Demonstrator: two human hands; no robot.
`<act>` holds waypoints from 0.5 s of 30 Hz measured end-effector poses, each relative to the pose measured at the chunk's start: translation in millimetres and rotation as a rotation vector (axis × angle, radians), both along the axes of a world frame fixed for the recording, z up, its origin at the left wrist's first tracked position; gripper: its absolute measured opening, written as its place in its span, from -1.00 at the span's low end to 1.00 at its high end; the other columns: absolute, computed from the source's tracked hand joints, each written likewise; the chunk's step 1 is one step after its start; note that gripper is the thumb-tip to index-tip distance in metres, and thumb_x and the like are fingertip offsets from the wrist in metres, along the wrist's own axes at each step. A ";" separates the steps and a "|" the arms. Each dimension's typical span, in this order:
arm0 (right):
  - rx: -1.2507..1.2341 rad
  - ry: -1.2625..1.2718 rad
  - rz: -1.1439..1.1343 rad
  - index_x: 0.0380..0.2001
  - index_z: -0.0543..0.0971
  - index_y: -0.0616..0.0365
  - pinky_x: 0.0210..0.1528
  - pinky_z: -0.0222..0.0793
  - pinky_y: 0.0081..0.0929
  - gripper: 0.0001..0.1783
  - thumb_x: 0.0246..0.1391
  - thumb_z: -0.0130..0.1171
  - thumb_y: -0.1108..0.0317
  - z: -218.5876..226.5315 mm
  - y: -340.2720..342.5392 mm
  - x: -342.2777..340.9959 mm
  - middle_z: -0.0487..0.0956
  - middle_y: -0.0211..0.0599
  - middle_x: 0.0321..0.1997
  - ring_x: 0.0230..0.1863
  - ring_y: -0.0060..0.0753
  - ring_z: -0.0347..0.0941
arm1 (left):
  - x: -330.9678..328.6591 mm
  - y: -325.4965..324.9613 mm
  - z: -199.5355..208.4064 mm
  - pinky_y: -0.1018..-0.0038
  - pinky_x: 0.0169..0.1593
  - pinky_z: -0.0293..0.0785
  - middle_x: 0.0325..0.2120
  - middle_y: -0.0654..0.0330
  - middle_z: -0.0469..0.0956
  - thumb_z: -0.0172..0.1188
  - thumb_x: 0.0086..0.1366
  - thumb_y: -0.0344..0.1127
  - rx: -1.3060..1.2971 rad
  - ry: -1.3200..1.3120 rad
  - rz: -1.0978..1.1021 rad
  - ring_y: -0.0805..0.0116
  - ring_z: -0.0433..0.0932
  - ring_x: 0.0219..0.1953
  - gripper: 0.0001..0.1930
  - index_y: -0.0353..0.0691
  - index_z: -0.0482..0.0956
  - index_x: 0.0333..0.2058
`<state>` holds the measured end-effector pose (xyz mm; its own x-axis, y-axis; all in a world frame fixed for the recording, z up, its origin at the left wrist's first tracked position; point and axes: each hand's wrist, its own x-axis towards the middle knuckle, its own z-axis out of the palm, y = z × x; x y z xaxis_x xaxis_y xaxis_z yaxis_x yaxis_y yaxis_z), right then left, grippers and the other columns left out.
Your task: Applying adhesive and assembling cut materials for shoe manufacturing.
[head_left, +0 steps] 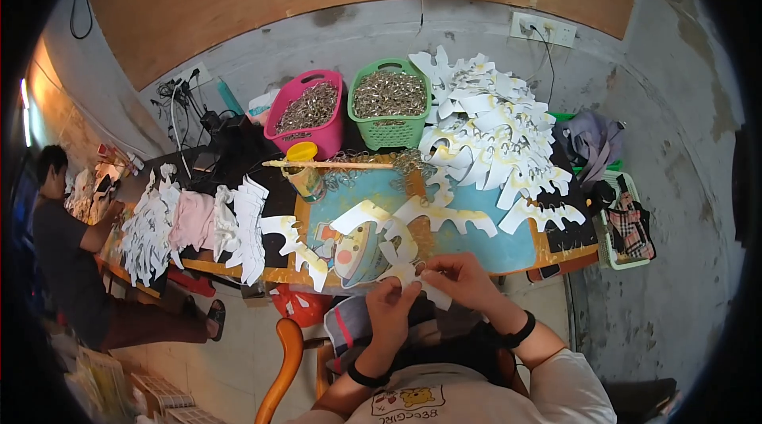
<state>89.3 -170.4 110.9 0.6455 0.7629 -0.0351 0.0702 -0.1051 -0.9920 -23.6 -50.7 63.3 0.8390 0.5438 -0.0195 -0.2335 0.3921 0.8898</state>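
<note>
Nearest, the two bare hands meet above the near edge of the desk [567,255], with a white cut-out [435,294] between them. The left hand [388,313] pinches it between thumb and fingers; the right hand [468,281] has its fingertips closed at the upper part of the same cut-out. Whether a metal ring sits in that pinch is too small to tell. The step in hand appears to be the fitting of hardware to the cut-out's edge; the next move would call for a steady left pinch while the right fingertips press or seat the part. Just beyond, loose cut-outs with yellowish smears, one at the left [300,253] and one at the right [544,215], lie near the desk's edge. Farther back stand a yellow-lidded jar [308,183] with a stick [345,164] across it and a scatter of loose metal pieces [341,179]. Farthest on the desk, a pink basket [326,140] and a green basket [390,135] hold metal parts, beside a heaped pile of cut-outs [492,126].
</note>
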 end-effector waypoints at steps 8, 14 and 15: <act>0.035 -0.254 0.016 -0.36 0.56 0.25 -0.35 0.39 -0.43 -0.88 0.12 0.16 0.41 4.8 -17.3 4.6 0.56 -0.23 -0.47 -0.45 -0.36 0.46 | 9.5 -3.3 -22.8 0.46 -0.05 0.49 -0.15 0.12 0.56 0.16 0.22 -0.57 -0.462 -0.103 -0.114 0.38 0.56 -0.13 -0.71 -0.38 0.47 -0.06; -0.073 -0.279 0.061 -0.29 0.59 0.24 -0.23 0.43 -0.44 -0.82 0.11 0.19 0.35 -10.5 -29.9 12.8 0.61 -0.19 -0.38 -0.36 -0.32 0.54 | 14.9 -12.6 -23.0 0.47 -0.06 0.48 -0.15 0.14 0.57 0.24 0.16 -0.59 -0.219 -0.084 -0.062 0.38 0.57 -0.15 -0.62 -0.35 0.47 -0.02; -0.052 -0.176 0.027 -0.26 0.59 0.24 -0.21 0.44 -0.46 -0.80 0.10 0.20 0.34 -9.4 -30.0 14.0 0.62 -0.22 -0.36 -0.33 -0.37 0.55 | 14.5 -14.5 -26.1 0.47 -0.05 0.48 -0.15 0.16 0.57 0.26 0.14 -0.60 -0.152 -0.063 -0.058 0.39 0.57 -0.15 -0.61 -0.35 0.48 -0.03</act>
